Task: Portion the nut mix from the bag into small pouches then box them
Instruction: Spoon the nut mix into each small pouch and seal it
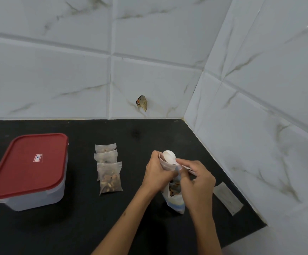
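Note:
The nut mix bag [174, 199] stands on the black counter [94, 218], clear with a blue-white base and nuts showing inside. My left hand [156, 173] grips the bag's upper left edge. My right hand [197, 183] holds the handle of a white plastic spoon [169, 157], whose empty bowl pokes up above the bag's mouth. Three filled small pouches [109, 170] lie overlapping in a column left of the bag. An empty pouch [227, 198] lies flat to the right of my right hand.
A clear plastic box with a red lid [29, 168] sits closed at the left of the counter. White marbled tile walls meet in a corner behind and run along the right. A small brown scrap [142, 103] sticks on the back wall.

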The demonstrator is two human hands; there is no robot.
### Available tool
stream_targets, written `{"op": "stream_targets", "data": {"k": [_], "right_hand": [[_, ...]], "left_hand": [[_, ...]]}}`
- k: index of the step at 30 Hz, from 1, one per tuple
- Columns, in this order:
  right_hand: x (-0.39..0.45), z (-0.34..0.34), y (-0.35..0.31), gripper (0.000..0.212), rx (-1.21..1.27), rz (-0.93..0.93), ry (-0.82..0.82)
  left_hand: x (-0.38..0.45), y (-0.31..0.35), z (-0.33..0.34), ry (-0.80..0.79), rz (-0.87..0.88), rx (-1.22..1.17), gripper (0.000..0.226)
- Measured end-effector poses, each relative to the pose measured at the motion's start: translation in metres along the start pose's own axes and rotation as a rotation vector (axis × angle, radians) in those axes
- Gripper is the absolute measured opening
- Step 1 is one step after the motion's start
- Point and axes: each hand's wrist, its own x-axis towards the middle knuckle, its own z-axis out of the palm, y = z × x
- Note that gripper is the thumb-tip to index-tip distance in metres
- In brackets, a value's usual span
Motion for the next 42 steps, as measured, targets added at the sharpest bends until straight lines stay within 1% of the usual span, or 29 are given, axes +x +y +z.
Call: {"op": "stream_targets", "data": {"k": [3, 5, 7, 9, 11, 14, 16, 18, 19, 20, 21, 22, 23, 24, 25, 26, 27, 29, 30, 31, 32, 34, 35, 37, 40, 42], "right_hand": [[0.001, 0.000, -0.004, 0.023, 0.173, 0.183, -0.007], [0.001, 0.001, -0.003, 0.026, 0.352, 0.360, 0.070], [0.000, 0.002, 0.004, 0.023, 0.476, 0.537, 0.178], [-0.003, 0.005, 0.017, 0.021, 0.455, 0.643, 0.226], [-0.007, 0.010, 0.033, 0.020, 0.279, 0.674, 0.179], [-0.014, 0.021, 0.052, 0.018, -0.060, 0.681, 0.018], [-0.014, 0.025, 0.058, 0.019, -0.218, 0.668, -0.082], [-0.012, 0.025, 0.057, 0.022, -0.440, 0.596, -0.175], [-0.012, 0.025, 0.053, 0.027, -0.529, 0.541, -0.186], [-0.011, 0.024, 0.047, 0.032, -0.541, 0.479, -0.158], [-0.010, 0.023, 0.039, 0.035, -0.468, 0.422, -0.117], [-0.009, 0.022, 0.029, 0.035, -0.324, 0.372, -0.078], [-0.008, 0.021, 0.019, 0.031, -0.147, 0.341, -0.077], [-0.007, 0.022, 0.008, 0.027, 0.014, 0.329, -0.126], [-0.007, 0.022, -0.001, 0.025, 0.110, 0.326, -0.207], [-0.006, 0.024, -0.006, 0.023, 0.130, 0.313, -0.293], [-0.005, 0.026, -0.009, 0.020, 0.094, 0.284, -0.358], [-0.005, 0.031, -0.011, 0.014, -0.013, 0.211, -0.392], [-0.005, 0.033, -0.011, 0.011, -0.036, 0.183, -0.378], [-0.006, 0.035, -0.009, 0.010, -0.039, 0.165, -0.358], [-0.007, 0.036, -0.009, 0.010, -0.028, 0.157, -0.340], [-0.007, 0.037, -0.009, 0.009, 0.040, 0.170, -0.300], [-0.007, 0.039, -0.009, 0.009, 0.086, 0.188, -0.284], [-0.007, 0.042, -0.011, 0.009, 0.180, 0.231, -0.269], [-0.007, 0.047, -0.014, 0.008, 0.341, 0.309, -0.242], [-0.006, 0.050, -0.013, 0.008, 0.436, 0.353, -0.224]], "left_hand": [[0.001, -0.001, -0.002, 0.007, 0.020, 0.023, 0.042], [0.002, -0.002, -0.004, 0.010, 0.027, 0.057, 0.044], [0.002, -0.003, -0.007, 0.014, 0.036, 0.086, 0.048], [0.002, -0.003, -0.010, 0.009, 0.034, 0.077, 0.053], [0.002, -0.003, -0.013, 0.009, 0.023, 0.055, 0.057], [0.000, -0.003, -0.017, 0.013, -0.009, 0.050, 0.056], [-0.003, -0.003, -0.019, 0.000, -0.042, 0.010, 0.055], [-0.007, 0.000, -0.022, -0.018, -0.095, -0.082, 0.061], [-0.007, 0.000, -0.024, -0.014, -0.114, -0.126, 0.067], [-0.007, 0.000, -0.026, -0.003, -0.128, -0.158, 0.075], [-0.007, 0.000, -0.029, 0.015, -0.138, -0.172, 0.081], [-0.007, -0.001, -0.032, 0.031, -0.145, -0.172, 0.085], [-0.007, -0.001, -0.034, 0.049, -0.156, -0.165, 0.088], [-0.007, -0.001, -0.036, 0.063, -0.170, -0.164, 0.092], [-0.008, -0.001, -0.037, 0.072, -0.174, -0.168, 0.097], [-0.008, -0.002, -0.039, 0.081, -0.174, -0.173, 0.103], [-0.010, 0.000, -0.040, 0.091, -0.167, -0.175, 0.108], [-0.012, 0.002, -0.044, 0.124, -0.148, -0.171, 0.110], [-0.012, 0.002, -0.045, 0.144, -0.146, -0.152, 0.109], [-0.013, 0.002, -0.047, 0.161, -0.140, -0.128, 0.104], [-0.013, 0.003, -0.048, 0.191, -0.124, -0.106, 0.090], [-0.018, 0.005, -0.051, 0.250, -0.063, -0.071, 0.052], [-0.019, 0.005, -0.053, 0.246, -0.036, -0.075, 0.041], [-0.021, 0.003, -0.059, 0.202, -0.035, -0.116, 0.032], [-0.022, 0.000, -0.075, 0.142, -0.143, -0.260, 0.019], [-0.023, -0.001, -0.088, 0.115, -0.182, -0.358, 0.020]]}}
